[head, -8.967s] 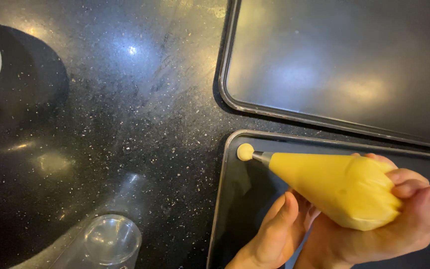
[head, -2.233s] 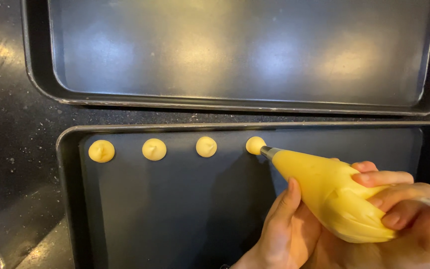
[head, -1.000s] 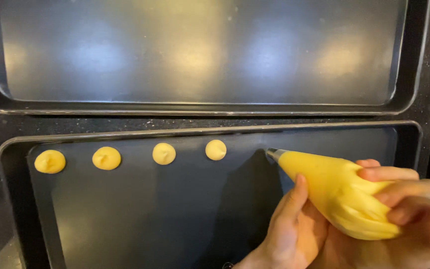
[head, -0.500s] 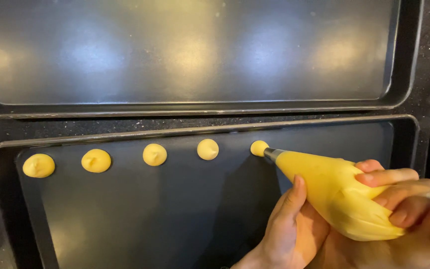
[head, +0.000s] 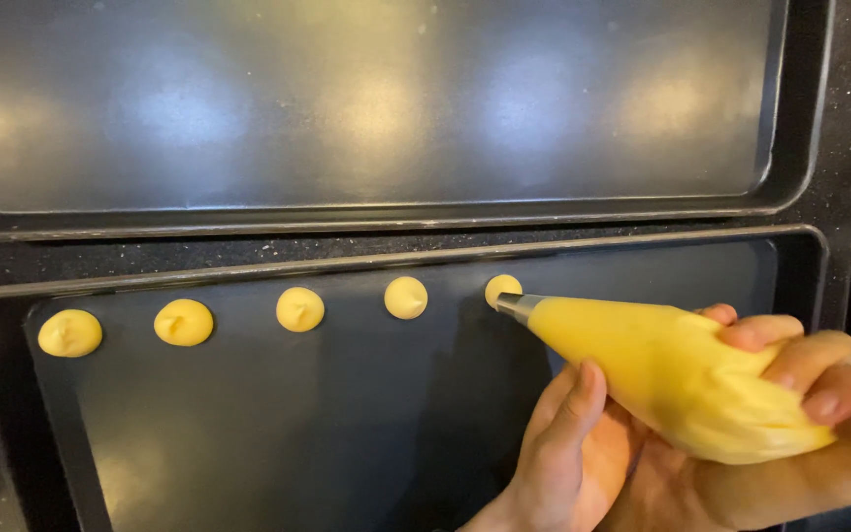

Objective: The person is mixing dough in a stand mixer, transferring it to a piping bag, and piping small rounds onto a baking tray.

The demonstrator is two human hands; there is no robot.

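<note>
Over near tray (head: 12,414): soft, yielding piping bag (head: 672,379) squeezed in right hand (head: 790,424), steadied underneath by left hand (head: 568,453) (metal tip (head: 514,306) at fifth dollop (head: 500,288)); best gripped high.

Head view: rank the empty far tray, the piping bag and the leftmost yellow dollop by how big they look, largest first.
1. Empty far tray, spanning nearly the whole width of the picture.
2. Piping bag, though it sits closer to the camera, which inflates it.
3. Leftmost yellow dollop, by far the smallest.
</note>
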